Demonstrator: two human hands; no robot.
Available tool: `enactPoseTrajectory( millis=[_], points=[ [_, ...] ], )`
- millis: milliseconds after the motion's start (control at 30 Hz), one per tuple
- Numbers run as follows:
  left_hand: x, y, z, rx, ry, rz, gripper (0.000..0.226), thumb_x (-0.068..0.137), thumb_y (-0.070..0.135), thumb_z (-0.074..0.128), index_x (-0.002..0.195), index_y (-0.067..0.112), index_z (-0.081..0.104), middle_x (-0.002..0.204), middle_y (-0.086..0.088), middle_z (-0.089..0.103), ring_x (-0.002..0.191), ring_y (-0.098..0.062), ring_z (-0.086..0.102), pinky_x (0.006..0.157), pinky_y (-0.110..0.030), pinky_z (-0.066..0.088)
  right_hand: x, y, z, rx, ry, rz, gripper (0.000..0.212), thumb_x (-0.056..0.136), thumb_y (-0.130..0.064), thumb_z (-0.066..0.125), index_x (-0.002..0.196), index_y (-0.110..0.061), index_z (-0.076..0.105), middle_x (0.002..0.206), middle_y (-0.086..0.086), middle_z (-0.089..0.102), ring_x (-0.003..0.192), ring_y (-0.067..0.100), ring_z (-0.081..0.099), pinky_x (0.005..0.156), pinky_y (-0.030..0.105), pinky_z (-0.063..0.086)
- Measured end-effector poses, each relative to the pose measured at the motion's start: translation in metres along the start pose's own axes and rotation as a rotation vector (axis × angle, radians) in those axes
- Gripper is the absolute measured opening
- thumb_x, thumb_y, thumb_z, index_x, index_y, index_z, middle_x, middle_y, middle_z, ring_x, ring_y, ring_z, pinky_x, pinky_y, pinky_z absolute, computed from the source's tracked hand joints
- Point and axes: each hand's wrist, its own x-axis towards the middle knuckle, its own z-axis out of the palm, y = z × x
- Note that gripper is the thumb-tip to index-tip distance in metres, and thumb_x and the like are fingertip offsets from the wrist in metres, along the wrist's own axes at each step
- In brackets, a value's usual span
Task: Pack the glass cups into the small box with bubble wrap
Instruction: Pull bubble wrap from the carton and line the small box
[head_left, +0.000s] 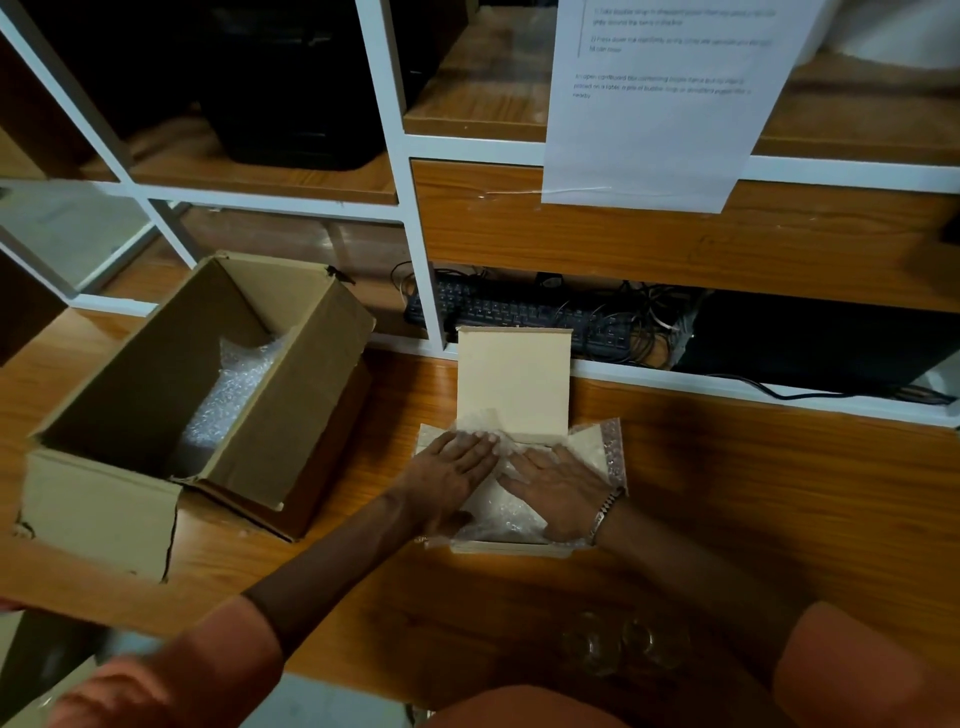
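Observation:
A small pale box (513, 384) lies open on the wooden table, its lid standing up at the back. A sheet of bubble wrap (498, 512) lines its inside and spills over the right edge. My left hand (448, 480) and my right hand (563, 491) both press flat on the wrap inside the box, fingers straight and pointing away from me. Clear glass cups (621, 642) stand close together near the table's front edge, between my arms; they are faint and hard to make out.
A large brown cardboard box (156, 415) stands open at the left with more bubble wrap (228, 395) in it. A white-framed shelf unit (415, 249) rises behind the table, with a keyboard (514, 312), cables and a hanging instruction sheet (660, 104).

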Motion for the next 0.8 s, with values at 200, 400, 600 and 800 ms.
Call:
enactPoseTrajectory(
  millis=[200,400,600,800],
  points=[
    [0.01,0.0,0.006,-0.012,-0.069,-0.06,0.113,0.098,0.079,0.039,0.167,0.01,-0.017,0.175,-0.014,-0.021,0.164,-0.031,-0.017,0.128,-0.047,-0.013,0.006,0.01,0.005,-0.003,-0.06,0.055,0.114,0.087,-0.049,0.079,0.17,-0.017,0.008,0.178,0.013,-0.003,0.165,0.03,0.004,0.129,0.056,0.01],
    [0.008,-0.003,-0.003,-0.101,-0.054,-0.038,0.099,0.104,0.067,0.042,0.17,0.014,-0.009,0.177,-0.012,-0.014,0.165,-0.029,-0.011,0.128,-0.045,-0.012,0.005,0.011,0.003,0.04,-0.013,0.039,0.108,0.087,-0.05,0.079,0.169,-0.022,0.015,0.177,0.014,0.009,0.162,0.032,0.016,0.126,0.055,0.018],
    [-0.009,-0.018,-0.007,-0.143,0.086,-0.038,0.094,0.098,0.073,0.045,0.17,0.019,0.019,0.178,-0.009,0.001,0.165,-0.028,-0.003,0.128,-0.049,-0.008,-0.005,0.017,-0.004,0.08,0.002,0.042,0.068,0.097,-0.052,0.065,0.156,-0.027,0.043,0.156,0.012,0.044,0.145,0.032,0.039,0.117,0.052,0.028],
    [-0.015,-0.017,-0.002,-0.151,-0.096,-0.017,0.065,0.105,0.069,0.035,0.156,0.032,0.049,0.178,-0.013,0.0,0.165,-0.031,-0.011,0.129,-0.054,-0.007,-0.008,0.012,0.02,0.009,-0.095,0.039,0.061,0.103,-0.062,0.048,0.158,-0.035,0.045,0.152,0.009,0.053,0.143,0.029,0.043,0.126,0.059,0.011]
  ],
)
